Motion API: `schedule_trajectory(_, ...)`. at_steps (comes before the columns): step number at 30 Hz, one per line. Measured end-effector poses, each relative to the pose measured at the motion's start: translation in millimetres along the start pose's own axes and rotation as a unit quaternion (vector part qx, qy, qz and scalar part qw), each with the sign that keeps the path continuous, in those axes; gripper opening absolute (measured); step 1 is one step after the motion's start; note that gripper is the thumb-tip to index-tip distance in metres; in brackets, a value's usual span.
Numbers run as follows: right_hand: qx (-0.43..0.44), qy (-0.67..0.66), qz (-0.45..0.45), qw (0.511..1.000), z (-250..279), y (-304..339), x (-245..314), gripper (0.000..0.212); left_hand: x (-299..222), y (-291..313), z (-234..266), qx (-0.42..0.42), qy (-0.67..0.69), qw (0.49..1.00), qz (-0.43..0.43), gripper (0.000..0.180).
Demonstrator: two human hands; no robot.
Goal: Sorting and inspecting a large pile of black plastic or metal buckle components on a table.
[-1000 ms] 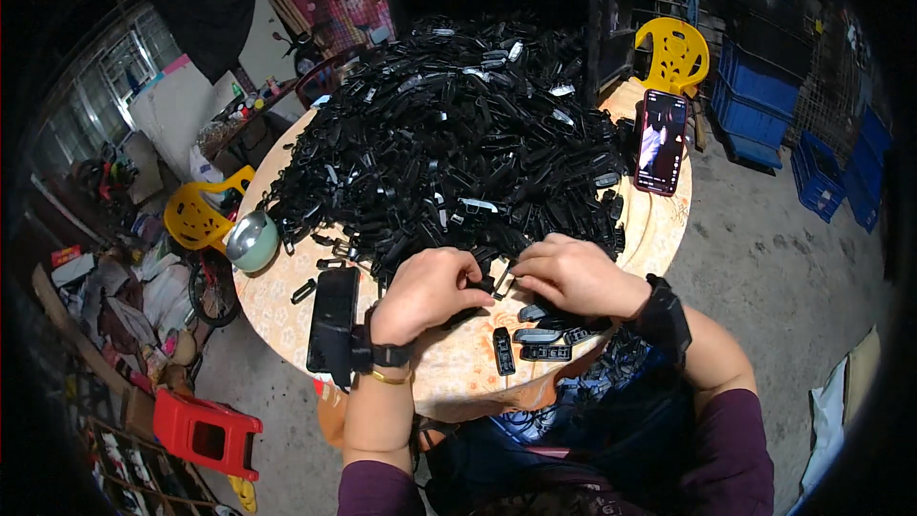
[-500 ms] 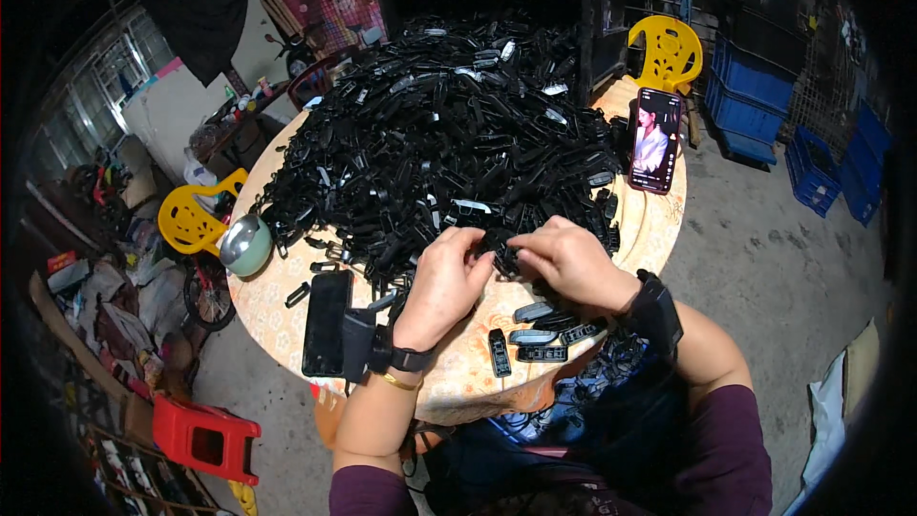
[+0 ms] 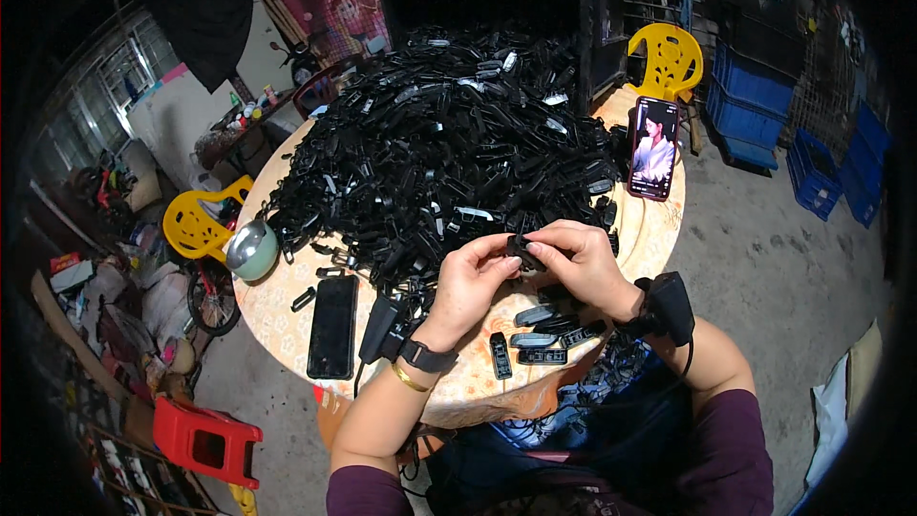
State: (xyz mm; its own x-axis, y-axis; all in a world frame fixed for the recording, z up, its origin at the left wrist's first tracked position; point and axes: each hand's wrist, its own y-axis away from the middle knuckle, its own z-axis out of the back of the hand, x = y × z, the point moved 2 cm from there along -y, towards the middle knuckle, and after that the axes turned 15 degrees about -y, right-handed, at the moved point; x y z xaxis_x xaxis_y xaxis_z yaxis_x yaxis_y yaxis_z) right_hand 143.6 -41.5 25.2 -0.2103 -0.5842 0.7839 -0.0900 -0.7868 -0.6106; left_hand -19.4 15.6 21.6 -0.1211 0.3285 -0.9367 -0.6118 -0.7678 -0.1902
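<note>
Black plastic part [image 3: 521,250] pinched btwn L hand [image 3: 470,289] & R hand [image 3: 581,260], few casings [image 3: 543,356] set apart, huge heap [image 3: 430,153] seemingly remaining.

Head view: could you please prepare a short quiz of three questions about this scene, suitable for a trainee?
1. True or false: the phone with the lit screen is to the right of the pile of black parts.

2. Choose one. The plastic stool at the lower left is: (a) blue, (b) red, (c) yellow.

3. Which hand has its fingers at the small black part in front of the pile?

Key: 1. True. 2. (b). 3. Both, the left hand and the right hand.
</note>
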Motion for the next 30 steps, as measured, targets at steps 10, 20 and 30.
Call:
schedule_trajectory(10,0.005,0.162,0.128,0.978,-12,6,11,0.015,-1,4,-9,-0.051,0.113,0.992,0.036,0.028)
schedule_trajectory(20,0.083,0.057,-0.034,0.994,-7,2,11,0.033,-7,4,3,-0.052,-0.011,0.997,-0.062,0.023)
schedule_trajectory(30,0.256,0.230,-0.061,0.937,16,-4,4,0.034,-31,8,48,0.041,-0.425,0.902,-0.061,0.038)
